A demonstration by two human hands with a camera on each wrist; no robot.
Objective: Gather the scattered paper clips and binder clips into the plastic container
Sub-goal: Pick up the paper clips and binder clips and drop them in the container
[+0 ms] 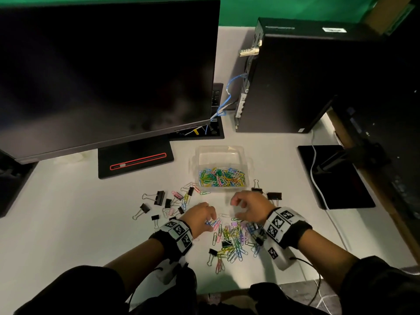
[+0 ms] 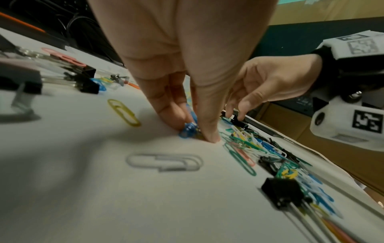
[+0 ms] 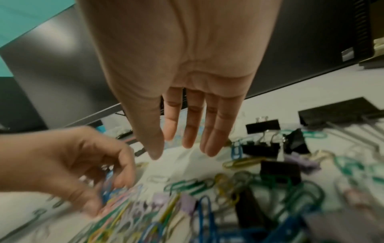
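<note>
Head view: left hand point(image 1: 200, 215) is pinching paper clips point(image 1: 212, 222) off the pile point(image 1: 234, 239) just before the container point(image 1: 221, 169), presumably for transfer, while right hand point(image 1: 248, 206) is hovering beside it, fingers loose and empty.

We see two bare forearms coming out of dark, bunched-up sleeves point(image 1: 75, 289). Each wrist wears a black band ringed with white square tiles printed with black-and-white coded markers, the left wristband point(image 1: 179, 231) and the right wristband point(image 1: 280, 226) looking alike. Under each band hangs a white moulded camera housing point(image 2: 344, 126) that bears a coded marker of its own and a round opening in one rounded end, fixed on with a dark screw. A thin black cable point(image 1: 314, 278) trails from the right wrist unit back toward the sleeve.
</note>
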